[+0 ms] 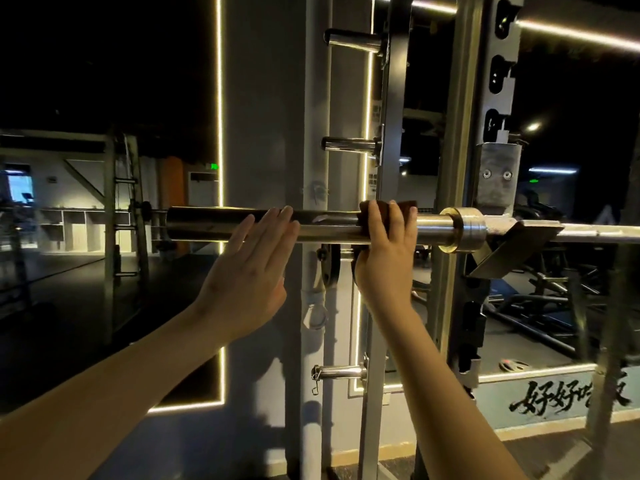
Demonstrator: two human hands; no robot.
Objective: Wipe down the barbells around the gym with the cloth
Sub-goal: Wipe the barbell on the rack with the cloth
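Gripping hand: the right hand point(384, 258) reaches up from below and curls round the bar, fingertips at its top edge. It clamps a dark brown cloth point(403, 204) against the metal.
Cloth position: wrapped on the bar's thick sleeve under the right palm. Folds show above the fingertips and beside the index finger, with a little more showing below the bar.
Other hand: the left hand point(249, 271) is flat, fingers straight and close together. Its fingertips are laid on the sleeve just left of the cloth, and it holds nothing.
Barbell: the long silver steel barbell point(207, 223) lies level across the view, its free end at the left. A broad steel collar with a brass-coloured rim point(464, 230) sits just right of the cloth hand.
Support: right of the collar, the thinner shaft rests in an angled grey metal hook point(512, 247). The hook is fixed to a tall grey steel rack upright point(460, 133).
Fittings: two polished steel storage pegs point(349, 41) point(346, 144) project from a second post above the bar, both bare.
Surroundings: a glowing white light strip point(219, 98) runs down the wall edge behind. A pale wall panel with black brush lettering point(568, 400) sits low at the right. The room behind is dim, and detail there cannot be made out.
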